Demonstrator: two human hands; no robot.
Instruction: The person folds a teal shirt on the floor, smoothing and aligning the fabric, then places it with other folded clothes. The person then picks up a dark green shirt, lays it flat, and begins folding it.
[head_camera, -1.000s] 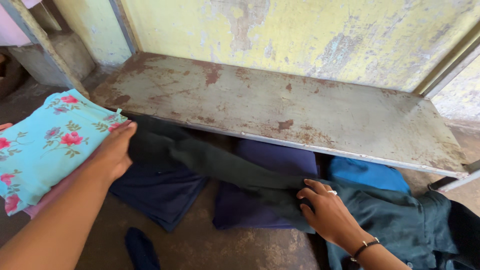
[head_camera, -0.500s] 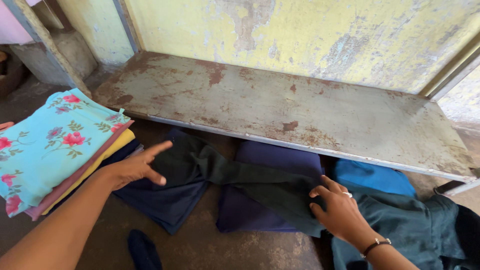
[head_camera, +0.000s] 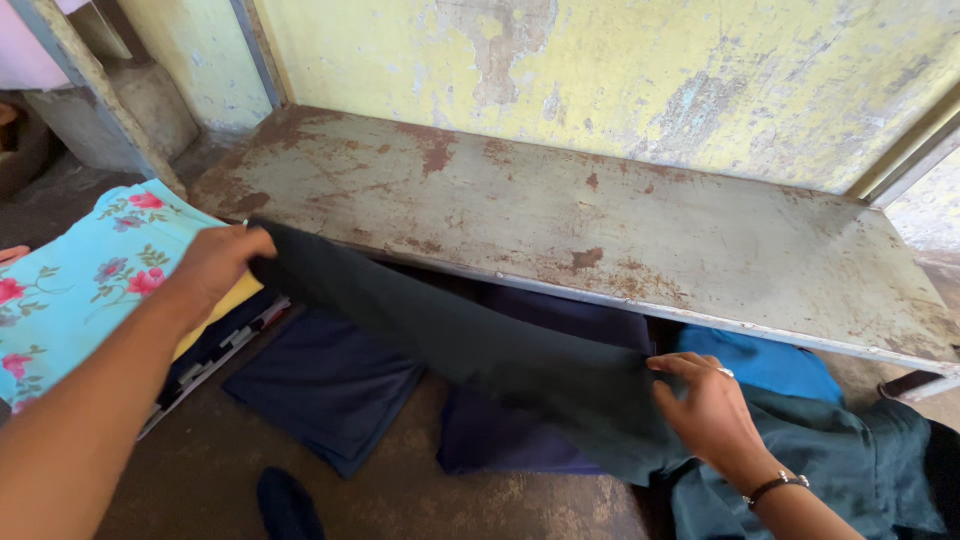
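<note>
On the bare floor (head_camera: 420, 500) nearest the camera a small dark scrap (head_camera: 285, 505) lies alone, open ground around it. Just beyond, two folded cloths lie side by side, a navy one (head_camera: 325, 385) and a purple one (head_camera: 500, 435), with a blue one (head_camera: 765, 362) tucked under the bench's front edge. Above them a dark green cloth (head_camera: 480, 350) stretches in a slanting band between both hands, its bulk heaped on the floor at lower right. The right hand (head_camera: 715, 415), ringed and with a wrist band, pinches the cloth near its middle, fingers curled over the edge. The left hand (head_camera: 212, 262), arm extended from lower left, is closed on the cloth's far end, raised beside a stack of folded cloths (head_camera: 85, 290) topped by a floral turquoise piece. Behind, the rusted metal bench (head_camera: 560, 220) runs wide and bare along a peeling yellow wall (head_camera: 640, 70).
</note>
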